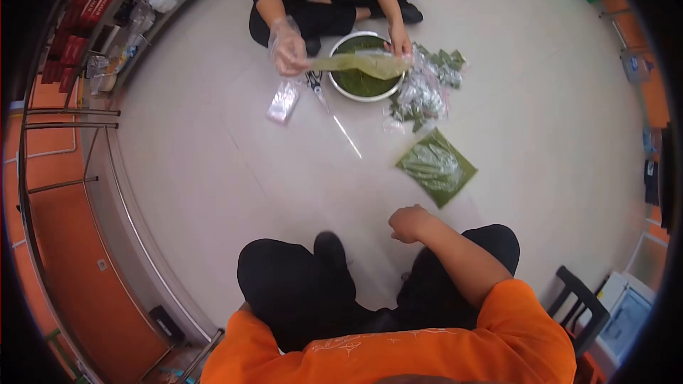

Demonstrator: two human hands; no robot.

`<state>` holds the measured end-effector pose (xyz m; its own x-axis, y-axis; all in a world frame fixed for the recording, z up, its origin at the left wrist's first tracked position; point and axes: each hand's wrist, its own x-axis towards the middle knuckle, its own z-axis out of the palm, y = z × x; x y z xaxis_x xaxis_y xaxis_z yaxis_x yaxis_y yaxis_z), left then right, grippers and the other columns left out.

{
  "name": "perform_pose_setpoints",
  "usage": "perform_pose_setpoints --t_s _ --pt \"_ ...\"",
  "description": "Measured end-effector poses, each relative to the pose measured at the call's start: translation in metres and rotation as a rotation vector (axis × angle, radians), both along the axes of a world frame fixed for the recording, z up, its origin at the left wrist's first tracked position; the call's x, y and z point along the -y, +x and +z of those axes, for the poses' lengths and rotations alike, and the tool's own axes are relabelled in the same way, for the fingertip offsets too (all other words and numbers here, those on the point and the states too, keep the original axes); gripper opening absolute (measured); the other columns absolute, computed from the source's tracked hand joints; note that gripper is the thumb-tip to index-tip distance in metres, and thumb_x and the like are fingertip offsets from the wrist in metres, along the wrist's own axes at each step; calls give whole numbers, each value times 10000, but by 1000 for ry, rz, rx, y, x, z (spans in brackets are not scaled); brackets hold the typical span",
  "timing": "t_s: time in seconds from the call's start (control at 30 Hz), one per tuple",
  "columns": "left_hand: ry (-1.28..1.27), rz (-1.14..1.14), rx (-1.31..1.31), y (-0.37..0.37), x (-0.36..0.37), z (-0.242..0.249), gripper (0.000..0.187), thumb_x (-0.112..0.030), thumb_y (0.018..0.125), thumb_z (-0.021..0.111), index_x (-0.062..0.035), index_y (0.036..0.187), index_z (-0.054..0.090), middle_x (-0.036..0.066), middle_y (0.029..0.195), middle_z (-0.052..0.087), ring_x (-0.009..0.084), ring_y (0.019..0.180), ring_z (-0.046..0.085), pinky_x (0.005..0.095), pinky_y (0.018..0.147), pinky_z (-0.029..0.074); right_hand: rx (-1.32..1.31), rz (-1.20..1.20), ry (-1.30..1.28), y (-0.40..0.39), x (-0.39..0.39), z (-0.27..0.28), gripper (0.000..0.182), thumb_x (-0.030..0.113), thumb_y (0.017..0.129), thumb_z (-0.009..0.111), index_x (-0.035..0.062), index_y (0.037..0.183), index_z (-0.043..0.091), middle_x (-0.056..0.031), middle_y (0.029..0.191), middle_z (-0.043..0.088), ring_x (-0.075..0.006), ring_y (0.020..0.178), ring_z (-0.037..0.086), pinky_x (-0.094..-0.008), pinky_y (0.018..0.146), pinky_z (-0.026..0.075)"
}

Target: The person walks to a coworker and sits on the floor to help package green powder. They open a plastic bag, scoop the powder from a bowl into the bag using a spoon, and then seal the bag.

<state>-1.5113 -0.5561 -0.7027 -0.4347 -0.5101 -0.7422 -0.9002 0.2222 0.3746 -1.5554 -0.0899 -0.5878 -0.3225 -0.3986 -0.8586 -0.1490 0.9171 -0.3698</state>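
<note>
My right hand [409, 224] is closed in a loose fist above the floor in front of my right knee, and nothing shows in it. Just beyond it lies a flat clear bag [437, 166] filled with something green. My left hand is hidden; that arm passes behind my left knee. Across from me, a co-worker's gloved hand [288, 50] and bare hand [400, 41] stretch a greenish plastic bag [366, 64] over a white-rimmed bowl [349, 95] of green contents.
Scissors [315, 84] and a pack of clear plastic [283, 102] lie left of the bowl. Crumpled bags with green pieces [425, 92] are on its right. Shelving [135, 35] stands at left, a black chair [580, 302] at lower right. The co-worker's legs [313, 18] are crossed behind the bowl.
</note>
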Motion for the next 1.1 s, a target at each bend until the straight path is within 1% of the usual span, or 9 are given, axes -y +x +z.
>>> perform_pose_setpoints --t_s 0.1,0.23,0.33,0.47,0.57,0.77,0.87,1.0,1.1 --pt "-5 73 -49 -11 -3 -22 209 -251 962 625 -55 1010 569 10 856 595 96 695 570 271 593 492 -262 -224 -221 -44 -19 -38 339 328 943 568 51 1113 664 -174 1117 668 -375 1084 621 -475 913 487" --pt "-23 105 -58 -17 -6 -17 207 -245 960 626 -53 1008 570 13 857 600 97 699 575 272 599 495 -333 -394 -237 -69 -31 -24 367 330 949 548 45 1162 638 -192 1147 643 -381 1090 612 -477 931 484" --pt "-15 137 -69 -25 -6 -15 205 -241 958 627 -51 1007 570 15 858 603 98 702 578 273 603 498 -367 -400 -432 -56 -36 -33 371 317 951 539 44 1186 629 -205 1176 629 -381 1103 606 -477 938 481" --pt "-15 179 -86 -24 -4 -18 202 -235 956 628 -48 1005 571 18 859 608 99 706 583 274 609 501 -225 -296 -284 -53 -49 -60 370 316 954 532 57 1198 632 -204 1184 631 -371 1122 597 -471 954 476" --pt "-12 190 -90 -27 -5 -17 200 -231 955 629 -46 1004 571 20 860 612 100 709 586 274 614 504 -150 -283 -114 -56 -56 -51 366 319 958 526 60 1190 640 -196 1171 636 -370 1126 594 -470 954 476" --pt "-1 222 -114 -32 0 -15 196 -222 952 631 -42 1001 573 24 863 619 102 715 593 275 623 509 -256 -367 -332 -52 -57 -54 375 337 969 509 54 1179 639 -197 1170 629 -370 1127 593 -468 947 481" --pt "2 209 -126 -35 1 -7 194 -218 950 632 -39 1000 573 26 864 623 103 718 597 276 627 511 -231 -326 -226 -56 -56 -45 383 336 971 506 56 1203 628 -201 1173 625 -377 1129 589 -467 949 481" --pt "1 183 -167 -45 3 10 192 -212 948 634 -37 998 574 29 865 628 105 722 601 277 633 515 -244 -328 -246 -59 -53 -40 391 327 971 508 45 1218 617 -203 1179 626 -379 1130 589 -470 948 482" --pt "-18 35 -254 -79 -5 42 190 -207 946 634 -35 997 575 31 866 632 106 725 605 277 638 517 -263 -341 -264 -61 -54 -40 393 323 970 511 35 1218 614 -203 1187 627 -376 1130 590 -468 952 481"
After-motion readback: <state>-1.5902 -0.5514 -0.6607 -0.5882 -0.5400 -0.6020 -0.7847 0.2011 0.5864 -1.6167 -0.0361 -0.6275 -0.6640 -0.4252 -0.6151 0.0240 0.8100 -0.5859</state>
